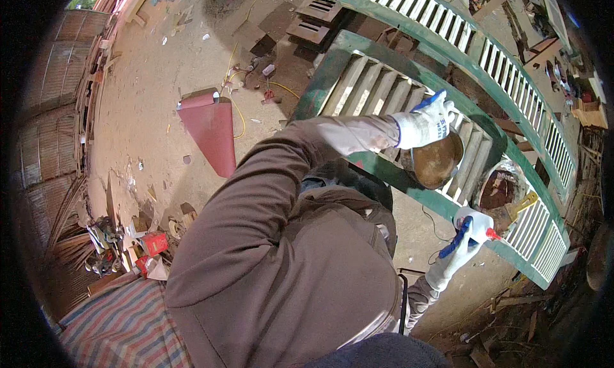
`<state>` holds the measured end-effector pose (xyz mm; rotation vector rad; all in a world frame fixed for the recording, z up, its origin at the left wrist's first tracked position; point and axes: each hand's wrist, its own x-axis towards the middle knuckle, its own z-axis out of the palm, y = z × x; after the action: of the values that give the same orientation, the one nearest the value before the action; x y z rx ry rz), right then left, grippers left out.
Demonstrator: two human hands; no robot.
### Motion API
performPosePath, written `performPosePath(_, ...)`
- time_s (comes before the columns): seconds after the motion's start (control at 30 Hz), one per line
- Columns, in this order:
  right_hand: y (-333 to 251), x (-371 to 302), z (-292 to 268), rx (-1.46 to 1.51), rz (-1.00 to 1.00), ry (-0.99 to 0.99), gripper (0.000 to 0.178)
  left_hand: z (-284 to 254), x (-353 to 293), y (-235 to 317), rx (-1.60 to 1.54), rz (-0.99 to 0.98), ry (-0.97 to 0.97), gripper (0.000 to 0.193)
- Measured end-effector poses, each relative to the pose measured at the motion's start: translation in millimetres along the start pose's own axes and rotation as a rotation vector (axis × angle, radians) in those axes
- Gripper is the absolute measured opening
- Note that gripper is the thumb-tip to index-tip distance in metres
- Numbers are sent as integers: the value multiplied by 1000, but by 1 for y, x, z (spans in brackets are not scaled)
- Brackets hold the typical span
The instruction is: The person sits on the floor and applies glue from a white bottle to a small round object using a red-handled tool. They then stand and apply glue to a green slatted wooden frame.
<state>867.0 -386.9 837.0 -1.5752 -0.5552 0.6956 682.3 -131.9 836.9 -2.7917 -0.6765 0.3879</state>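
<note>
White work gloves with blue palms cover both hands. My left hand (425,124) is closed at the upper rim of a round, brown-stained metal pot (436,162), its grip partly hidden by the glove. Beneath the pot lies a green louvered shutter (320,74) with pale slats. My right hand (462,251) is wrapped round a white squeeze bottle (465,216) with a red nozzle. Just past the bottle, a brush with a yellow handle (526,203) lies across an open, dark-stained container (502,190) on the shutter.
A second green louvered shutter (470,39) lies beyond the first. On the floor to the left are a dark red folded sheet (211,134) and a yellow cord (240,115). Tools (102,246) and a striped cloth (121,329) are at lower left.
</note>
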Motion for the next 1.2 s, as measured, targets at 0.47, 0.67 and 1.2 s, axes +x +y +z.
performPosePath(0.47,-32,-81,141,-10,72,190,55,190,-156,-172,-647,-849,749,12)
performPosePath(0.67,-14,-101,164,-23,105,168,60,210,-166,-159,-306,-742,601,20)
performPosePath(1.2,-10,-99,193,24,83,246,63,179,-193,-134,-520,-624,114,93)
